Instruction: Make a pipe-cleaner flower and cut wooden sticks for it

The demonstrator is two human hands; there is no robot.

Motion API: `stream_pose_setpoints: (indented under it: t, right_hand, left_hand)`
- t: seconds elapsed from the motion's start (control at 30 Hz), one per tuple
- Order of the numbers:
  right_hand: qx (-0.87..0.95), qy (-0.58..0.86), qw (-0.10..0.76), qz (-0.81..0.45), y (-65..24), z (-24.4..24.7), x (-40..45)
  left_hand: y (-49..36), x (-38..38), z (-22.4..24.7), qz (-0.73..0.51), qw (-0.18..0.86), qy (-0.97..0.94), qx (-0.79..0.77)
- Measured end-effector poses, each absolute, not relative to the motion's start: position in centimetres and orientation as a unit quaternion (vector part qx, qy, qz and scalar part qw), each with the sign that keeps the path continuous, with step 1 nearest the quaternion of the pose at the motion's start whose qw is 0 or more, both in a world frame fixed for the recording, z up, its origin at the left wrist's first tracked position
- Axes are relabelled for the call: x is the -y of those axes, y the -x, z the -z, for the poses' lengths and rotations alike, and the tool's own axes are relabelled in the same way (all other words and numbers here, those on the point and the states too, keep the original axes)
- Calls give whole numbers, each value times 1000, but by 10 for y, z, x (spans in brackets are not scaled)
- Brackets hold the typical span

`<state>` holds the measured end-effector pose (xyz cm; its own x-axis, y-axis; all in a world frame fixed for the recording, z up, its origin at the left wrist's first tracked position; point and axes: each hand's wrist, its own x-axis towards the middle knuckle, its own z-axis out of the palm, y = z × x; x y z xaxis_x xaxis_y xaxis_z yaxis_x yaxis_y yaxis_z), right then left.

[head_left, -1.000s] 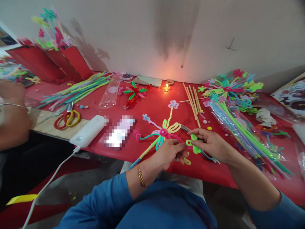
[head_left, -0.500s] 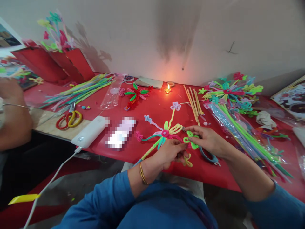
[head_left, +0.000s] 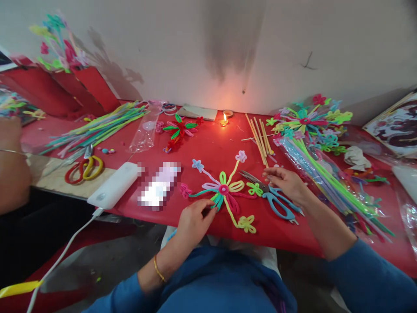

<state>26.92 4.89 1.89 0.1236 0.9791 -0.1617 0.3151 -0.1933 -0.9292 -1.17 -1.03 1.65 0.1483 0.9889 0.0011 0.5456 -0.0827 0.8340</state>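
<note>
A pipe-cleaner flower [head_left: 223, 189] with a pink centre and looped petals of several colours lies before me, small blossoms on its long stems. My left hand [head_left: 196, 221] is closed, thumb and forefinger pinching its teal petals at the lower left. A green blossom [head_left: 254, 189] tips the pink stem on the right, and a yellow blossom [head_left: 247, 224] is near the table's front edge. My right hand [head_left: 286, 184] hovers above blue-handled scissors [head_left: 280, 203], fingers slightly bent and apart, holding nothing visible. The scissors' blades point to the flower's yellow petals.
A lit flame [head_left: 224, 120] burns near the wall. Wooden sticks [head_left: 259, 137], bundled pipe cleaners [head_left: 339, 187] and a finished flower cluster [head_left: 306, 121] are on the right. Red-yellow scissors [head_left: 84, 167], a white power bank [head_left: 114, 186] and another person's arm [head_left: 13, 165] are left.
My right hand has let go of the green blossom and moved right, over the scissors. My left hand has shifted left to the teal petals. The flower now lies more fully in view.
</note>
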Motion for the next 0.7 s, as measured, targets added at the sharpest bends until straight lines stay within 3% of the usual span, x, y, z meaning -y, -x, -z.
stream_pose_setpoints:
  t: [0.1, 0.23, 0.53, 0.7]
  right_hand:
    - [503, 647, 389, -421, -271, -13, -53]
    - [502, 648, 372, -435, -264, -3, -62]
    - [452, 631, 363, -516, -229, -8, -82]
    - [409, 562, 443, -566, -224, -27, -86]
  left_hand:
    - [29, 17, -5, -254, 217, -740, -583]
    - [37, 16, 3, -196, 133, -786, -571]
    - [42, 2, 2, -226, 156, -794, -542]
    - [46, -4, -8, -229, 175, -837, -465]
